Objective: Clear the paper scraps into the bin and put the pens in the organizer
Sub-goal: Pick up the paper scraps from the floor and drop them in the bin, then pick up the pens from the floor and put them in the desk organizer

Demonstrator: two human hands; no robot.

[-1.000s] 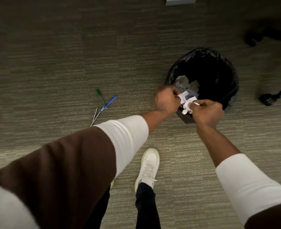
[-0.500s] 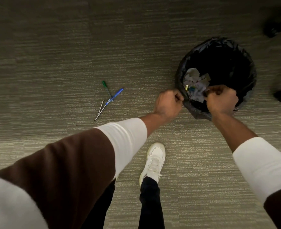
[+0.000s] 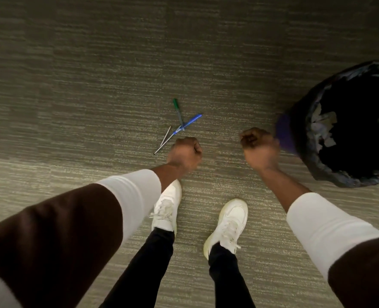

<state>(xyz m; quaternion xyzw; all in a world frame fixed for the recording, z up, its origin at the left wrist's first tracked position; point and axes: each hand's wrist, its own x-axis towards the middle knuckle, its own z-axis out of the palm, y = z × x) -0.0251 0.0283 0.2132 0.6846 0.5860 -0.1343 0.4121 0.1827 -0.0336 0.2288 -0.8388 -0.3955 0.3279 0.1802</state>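
A bin (image 3: pixel 317 165) lined with a black bag stands on the carpet at the right, with white paper scraps (image 3: pixel 323 127) inside it. Three pens lie crossed on the floor: a green pen (image 3: pixel 177 110), a blue pen (image 3: pixel 189 122) and a thin silver pen (image 3: pixel 164 140). My left hand (image 3: pixel 185 153) is curled into a fist just right of and below the pens, with nothing visible in it. My right hand (image 3: pixel 258 146), blurred and also fisted, hangs left of the bin. No organizer is in view.
Grey-green carpet covers the whole floor. My two white shoes (image 3: pixel 167 204) (image 3: pixel 227 225) and dark trouser legs stand at the bottom centre, below the hands.
Both hands have pulled back from the bin, with the scraps now inside it. The view has swung left, so the bin sits at the right edge and the pens near the centre.
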